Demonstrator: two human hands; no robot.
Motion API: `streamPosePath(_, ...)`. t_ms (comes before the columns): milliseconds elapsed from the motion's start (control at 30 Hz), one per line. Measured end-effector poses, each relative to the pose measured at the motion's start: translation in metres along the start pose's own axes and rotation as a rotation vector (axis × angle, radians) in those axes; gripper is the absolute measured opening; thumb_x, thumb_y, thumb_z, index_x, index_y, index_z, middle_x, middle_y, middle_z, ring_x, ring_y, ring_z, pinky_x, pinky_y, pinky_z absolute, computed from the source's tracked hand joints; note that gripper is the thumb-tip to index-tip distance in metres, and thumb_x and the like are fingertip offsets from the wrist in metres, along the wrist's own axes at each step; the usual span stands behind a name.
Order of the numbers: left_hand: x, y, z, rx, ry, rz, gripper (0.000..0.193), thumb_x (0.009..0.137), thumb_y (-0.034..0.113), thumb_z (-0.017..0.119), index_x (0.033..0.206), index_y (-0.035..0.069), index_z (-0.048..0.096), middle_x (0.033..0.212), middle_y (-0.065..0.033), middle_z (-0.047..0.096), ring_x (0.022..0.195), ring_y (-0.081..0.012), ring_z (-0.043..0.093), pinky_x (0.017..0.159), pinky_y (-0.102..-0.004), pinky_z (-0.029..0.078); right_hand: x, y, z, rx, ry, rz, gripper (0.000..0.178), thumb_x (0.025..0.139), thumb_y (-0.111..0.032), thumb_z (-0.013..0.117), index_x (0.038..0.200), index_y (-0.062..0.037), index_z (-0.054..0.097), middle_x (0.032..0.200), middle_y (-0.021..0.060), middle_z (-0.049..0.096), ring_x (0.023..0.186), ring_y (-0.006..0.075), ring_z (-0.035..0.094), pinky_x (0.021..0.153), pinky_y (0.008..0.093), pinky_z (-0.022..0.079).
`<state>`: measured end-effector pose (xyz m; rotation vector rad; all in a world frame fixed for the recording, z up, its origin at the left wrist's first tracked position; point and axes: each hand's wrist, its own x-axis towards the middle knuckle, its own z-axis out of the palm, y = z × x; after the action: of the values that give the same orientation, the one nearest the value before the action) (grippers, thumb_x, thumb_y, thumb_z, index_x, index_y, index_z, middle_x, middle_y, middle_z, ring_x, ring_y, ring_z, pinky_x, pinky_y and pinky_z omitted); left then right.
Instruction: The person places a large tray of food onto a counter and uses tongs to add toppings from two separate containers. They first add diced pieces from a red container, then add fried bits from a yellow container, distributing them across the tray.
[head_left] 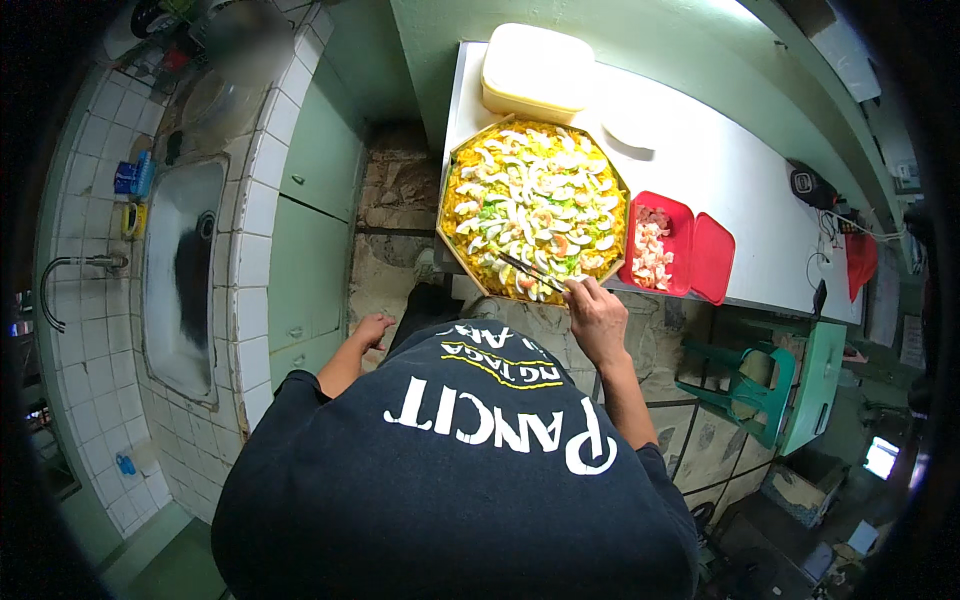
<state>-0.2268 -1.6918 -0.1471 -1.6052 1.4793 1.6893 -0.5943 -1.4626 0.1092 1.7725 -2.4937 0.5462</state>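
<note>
The rear ends of the black tongs (pixel 535 272) are being hidden by the right hand (pixel 598 322), and the nearby tray rim (pixel 630 215) is being partly covered too. The black T-shirt (pixel 450 510) is being cut by the lower edge. A roundish shape (pixel 245 45) beyond the sink (pixel 165 240) is being blurred.

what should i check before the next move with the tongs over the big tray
1. Tongs in hand: ok, the right hand holds the tongs over the near part of the tray.
2. Anything pinched in the tongs: cannot tell, too small to make out.
3. Left hand out of the way: ok, it looks empty and is away from the tray.
4. Red tub open: ok, shrimp pieces show inside and the red lid is off, beside it.
5. Tray fully on the table: cannot tell, the near side of the tray hides the table edge there.
</note>
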Motion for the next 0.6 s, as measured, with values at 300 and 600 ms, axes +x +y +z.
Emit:
streamPosePath(300, 0.008, 0.007, -0.002, 0.080, 0.018, 0.053, 0.026, 0.090, 0.027, 0.055, 0.109, 0.013, 0.064, 0.097, -0.0026, 0.057, 0.086, -0.0199, 0.053, 0.057, -0.0407, 0.055, 0.007, -0.008, 0.021, 0.061, 0.005, 0.065, 0.017, 0.084, -0.019, 0.063, 0.097, -0.0089, 0.062, 0.081, 0.0077, 0.057, 0.071, 0.0249, 0.062, 0.061, 0.0376, 0.047)
streamPosePath(600, 0.029, -0.041, -0.018, 0.153, 0.027, 0.142, 0.024, 0.089, 0.027, 0.057, 0.107, 0.013, 0.065, 0.082, -0.0023, 0.053, 0.075, -0.0199, 0.051, 0.056, -0.0433, 0.054, 0.000, 0.117, -0.064, 0.507, 0.533, 0.684, 0.028, 0.096, -0.023, 0.053, 0.109, 0.0001, 0.064, 0.085, 0.0074, 0.067, 0.080, 0.0137, 0.061, 0.072, 0.0301, 0.050)
